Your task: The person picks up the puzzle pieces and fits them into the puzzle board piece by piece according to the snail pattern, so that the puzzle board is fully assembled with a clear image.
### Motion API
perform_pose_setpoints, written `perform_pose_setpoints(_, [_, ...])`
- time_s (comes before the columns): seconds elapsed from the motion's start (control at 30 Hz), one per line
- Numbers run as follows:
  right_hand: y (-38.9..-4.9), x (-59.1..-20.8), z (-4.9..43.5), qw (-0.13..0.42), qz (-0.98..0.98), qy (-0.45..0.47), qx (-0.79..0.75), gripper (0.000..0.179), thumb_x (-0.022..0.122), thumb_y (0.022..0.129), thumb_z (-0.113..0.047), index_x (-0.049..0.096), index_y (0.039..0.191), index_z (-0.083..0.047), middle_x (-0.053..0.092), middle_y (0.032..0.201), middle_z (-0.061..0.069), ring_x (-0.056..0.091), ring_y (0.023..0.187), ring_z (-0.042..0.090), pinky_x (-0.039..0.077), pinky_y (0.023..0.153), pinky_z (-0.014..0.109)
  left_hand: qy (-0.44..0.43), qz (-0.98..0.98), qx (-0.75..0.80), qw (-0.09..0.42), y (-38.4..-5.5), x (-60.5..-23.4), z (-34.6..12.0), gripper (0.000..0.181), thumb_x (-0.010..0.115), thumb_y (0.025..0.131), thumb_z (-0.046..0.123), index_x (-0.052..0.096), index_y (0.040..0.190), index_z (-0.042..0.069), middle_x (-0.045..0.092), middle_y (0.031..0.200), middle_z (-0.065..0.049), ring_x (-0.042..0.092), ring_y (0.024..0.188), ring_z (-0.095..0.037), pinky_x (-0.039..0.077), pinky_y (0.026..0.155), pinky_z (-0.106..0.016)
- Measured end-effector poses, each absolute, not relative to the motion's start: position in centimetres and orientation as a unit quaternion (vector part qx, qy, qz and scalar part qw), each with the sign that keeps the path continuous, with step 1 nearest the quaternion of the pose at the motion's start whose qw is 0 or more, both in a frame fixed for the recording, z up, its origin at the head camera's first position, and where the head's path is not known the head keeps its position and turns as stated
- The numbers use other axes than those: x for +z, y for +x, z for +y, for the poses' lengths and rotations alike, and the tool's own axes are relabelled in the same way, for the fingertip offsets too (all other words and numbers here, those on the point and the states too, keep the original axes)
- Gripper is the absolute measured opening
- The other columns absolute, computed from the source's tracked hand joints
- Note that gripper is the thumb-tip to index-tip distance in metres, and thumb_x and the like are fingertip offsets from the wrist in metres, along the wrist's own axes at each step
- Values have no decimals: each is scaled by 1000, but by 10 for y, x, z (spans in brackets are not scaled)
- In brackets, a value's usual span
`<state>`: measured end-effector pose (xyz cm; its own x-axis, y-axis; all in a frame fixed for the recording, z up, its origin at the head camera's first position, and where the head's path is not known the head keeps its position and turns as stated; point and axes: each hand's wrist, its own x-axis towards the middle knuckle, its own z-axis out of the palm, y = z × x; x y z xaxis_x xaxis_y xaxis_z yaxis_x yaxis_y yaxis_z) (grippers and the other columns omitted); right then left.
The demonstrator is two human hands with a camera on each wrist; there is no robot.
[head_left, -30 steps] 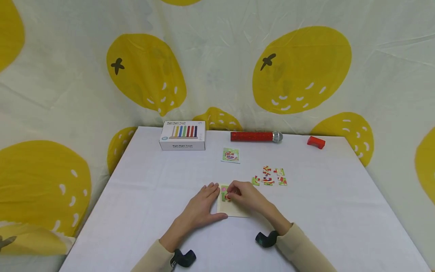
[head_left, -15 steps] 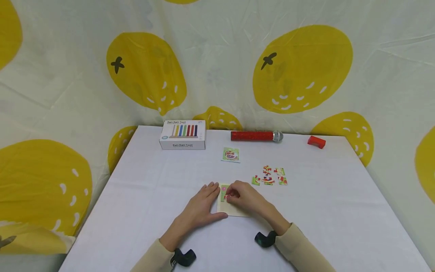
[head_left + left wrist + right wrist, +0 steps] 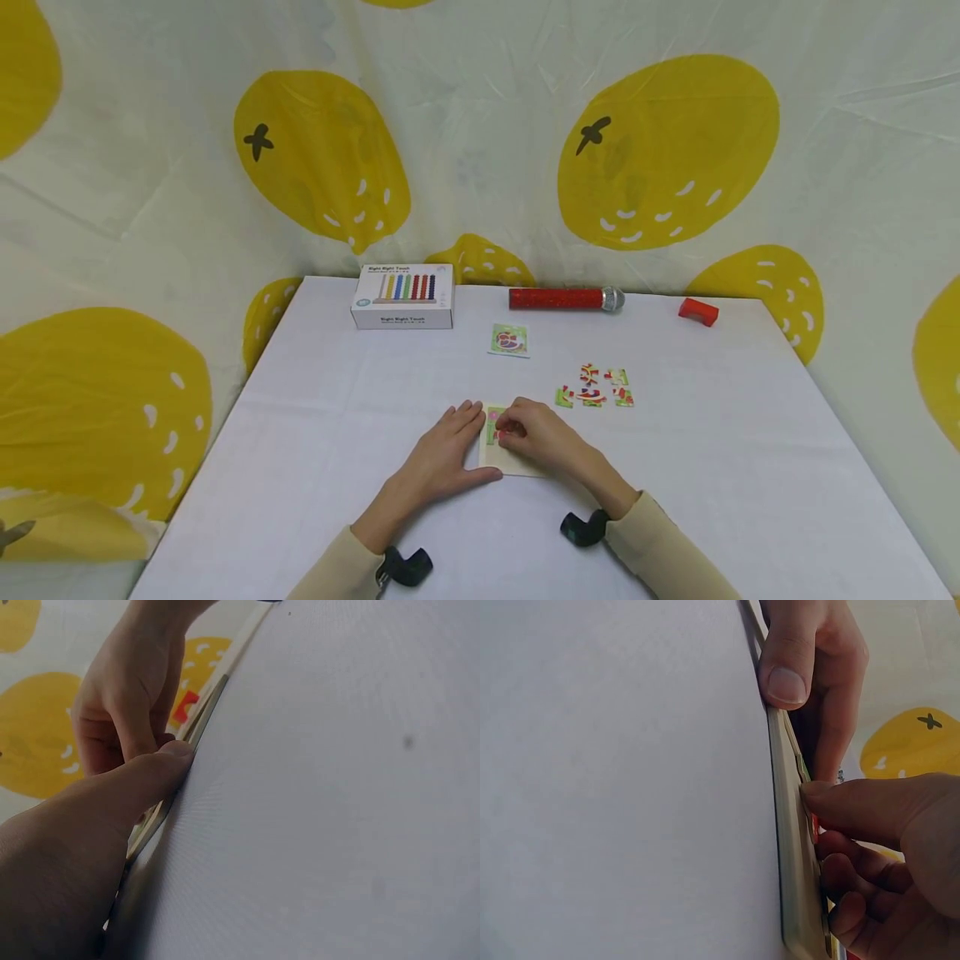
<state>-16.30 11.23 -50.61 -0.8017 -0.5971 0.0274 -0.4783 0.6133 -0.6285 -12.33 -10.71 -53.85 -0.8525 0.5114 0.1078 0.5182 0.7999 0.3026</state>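
Note:
A pale wooden puzzle tray lies flat on the white table. My left hand rests along its left side, fingers straight, with the thumb at its near edge. Green and pink puzzle pieces sit in the tray's left part. Over the tray, my right hand pinches a red-and-white puzzle piece low beside them, its fingers hiding most of it. In the right wrist view, the right thumb presses by a thin red edge on the tray.
Several loose puzzle pieces lie right of the tray. Behind it is a small picture card. Along the back stand a white box, a red microphone and a red arch-shaped block. A lemon-print curtain hangs behind.
My right hand has shifted very slightly left over the tray with the puzzle piece still pinched. The left hand and the loose pieces stay where they were.

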Motion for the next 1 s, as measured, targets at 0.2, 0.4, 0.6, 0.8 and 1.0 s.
perform_pose_setpoints(0.2, [-163,-507,113,88,897,-294,-317,10,78,87,-16,75,96,-13,63,88,-7,56,80,4,52,72,21,-270,-948,-167,5,-123,-538,-107,93,60,86,72,45,151,7,41,160,-6,34,151,-22,29,127,-39])
perform_pose_setpoints(0.4, [-163,-507,113,89,897,-294,-318,8,78,87,-17,75,94,-15,63,87,-9,55,79,3,51,73,21,-270,-948,-168,2,-123,-538,-107,93,59,86,72,45,151,7,40,161,-6,33,152,-23,29,127,-40])
perform_pose_setpoints(0.6, [-161,-504,114,90,896,-295,-320,10,77,87,-19,75,96,-15,63,87,-10,56,79,1,52,73,20,-273,-947,-168,7,-124,-538,-107,94,60,86,71,44,151,5,41,160,-7,34,151,-23,28,127,-39])
perform_pose_setpoints(0.8, [-162,-497,119,85,901,-260,-336,13,76,88,-19,73,99,-14,63,88,-9,56,79,6,51,70,20,-271,-948,-165,3,-124,-538,-107,95,61,85,71,44,151,5,41,160,-8,34,151,-24,27,127,-39])
perform_pose_setpoints(1.0, [-168,-492,129,74,914,-224,-330,22,76,88,-21,70,107,-13,66,99,-3,57,86,10,53,76,24,-268,-949,-166,0,-124,-538,-106,95,61,85,71,43,152,6,40,160,-7,33,152,-23,27,127,-38])
